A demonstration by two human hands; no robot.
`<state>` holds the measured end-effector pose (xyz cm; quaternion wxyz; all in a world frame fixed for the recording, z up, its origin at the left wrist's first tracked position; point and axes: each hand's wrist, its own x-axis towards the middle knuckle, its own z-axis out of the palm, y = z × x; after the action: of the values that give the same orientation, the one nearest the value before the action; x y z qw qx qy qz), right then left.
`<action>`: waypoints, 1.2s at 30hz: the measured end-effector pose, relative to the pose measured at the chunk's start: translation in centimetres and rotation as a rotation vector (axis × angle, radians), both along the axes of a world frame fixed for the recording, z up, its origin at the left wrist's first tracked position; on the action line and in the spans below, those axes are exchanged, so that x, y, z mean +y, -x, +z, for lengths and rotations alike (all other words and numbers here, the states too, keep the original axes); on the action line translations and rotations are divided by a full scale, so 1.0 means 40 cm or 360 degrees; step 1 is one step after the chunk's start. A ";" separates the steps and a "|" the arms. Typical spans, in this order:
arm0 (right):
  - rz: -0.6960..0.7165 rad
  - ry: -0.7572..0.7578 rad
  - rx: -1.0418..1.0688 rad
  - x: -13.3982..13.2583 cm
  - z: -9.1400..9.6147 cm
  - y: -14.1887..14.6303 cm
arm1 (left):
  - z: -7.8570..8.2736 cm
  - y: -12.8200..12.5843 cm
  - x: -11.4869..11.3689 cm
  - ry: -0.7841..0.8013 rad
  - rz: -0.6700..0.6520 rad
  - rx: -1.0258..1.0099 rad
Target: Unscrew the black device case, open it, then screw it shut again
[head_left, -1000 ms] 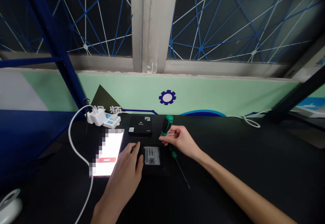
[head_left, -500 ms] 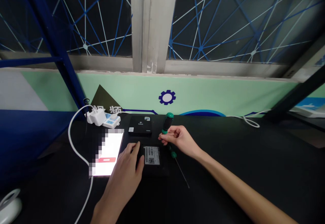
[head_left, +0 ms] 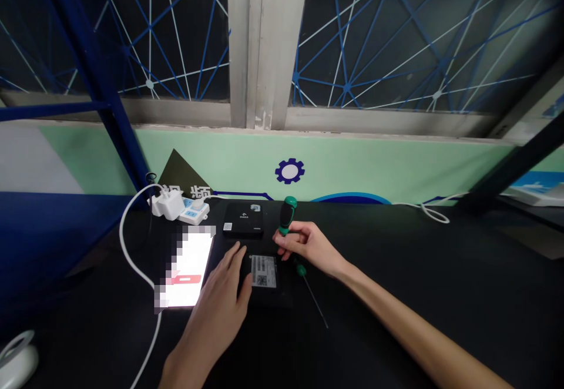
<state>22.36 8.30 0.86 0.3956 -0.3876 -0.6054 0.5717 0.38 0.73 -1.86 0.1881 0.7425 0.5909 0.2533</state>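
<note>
A black box-shaped device (head_left: 284, 286) with a white barcode label (head_left: 264, 271) lies on the black table. My left hand (head_left: 224, 289) rests over its left side, fingers stretched out and thumb apart. My right hand (head_left: 304, 242) pinches a green-and-black screwdriver (head_left: 288, 215), held nearly upright above the device's far right corner. Its tip is hidden behind my fingers. A second screwdriver with a green handle end (head_left: 301, 270) and long thin shaft (head_left: 316, 301) lies right of the device, partly under my right hand.
Behind the device lies another flat black box (head_left: 243, 218). To the left, a lit tablet-like screen (head_left: 194, 265) is partly pixelated. A white power strip (head_left: 194, 210) with plugs and a white cable (head_left: 127, 254) sit beyond it. A white rounded object (head_left: 20, 365) is at lower left.
The screwdriver in my right hand has shifted slightly left, and its tilt has changed a little. My left fingers have straightened somewhat on the device.
</note>
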 end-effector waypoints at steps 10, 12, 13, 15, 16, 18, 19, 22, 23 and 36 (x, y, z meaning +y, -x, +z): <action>-0.0168 0.0037 0.0058 0.015 -0.018 0.002 | -0.001 0.002 0.001 0.0043 -0.0008 0.0039; -0.0172 0.0044 0.0069 0.017 -0.020 0.000 | 0.001 0.002 0.001 0.0051 -0.0014 0.0054; -0.0170 0.0053 0.0086 0.017 -0.020 0.000 | 0.002 0.002 0.002 0.0057 -0.0018 0.0061; -0.0158 0.0076 0.0119 0.016 -0.017 0.002 | 0.002 0.003 0.003 0.0067 -0.0026 0.0073; -0.0147 0.0085 0.0128 0.014 -0.015 0.003 | 0.003 0.004 0.003 0.0073 -0.0029 0.0077; -0.0121 0.0089 0.0134 0.012 -0.012 0.005 | 0.003 0.004 0.003 0.0082 -0.0030 0.0077; -0.0108 0.0084 0.0138 0.011 -0.011 0.005 | 0.003 0.004 0.003 0.0082 -0.0028 0.0074; -0.0074 0.0070 0.0150 0.010 -0.009 0.004 | 0.002 0.004 0.002 0.0045 -0.0026 0.0058; -0.0066 0.0065 0.0149 0.009 -0.009 0.004 | 0.002 0.004 0.002 0.0025 -0.0029 0.0053; 0.0115 -0.0058 0.0015 -0.008 0.009 0.007 | 0.002 0.001 -0.001 -0.0023 -0.0032 0.0043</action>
<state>22.08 7.96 1.22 0.3845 -0.3554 -0.6274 0.5764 0.33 0.69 -1.76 0.1772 0.7532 0.5839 0.2456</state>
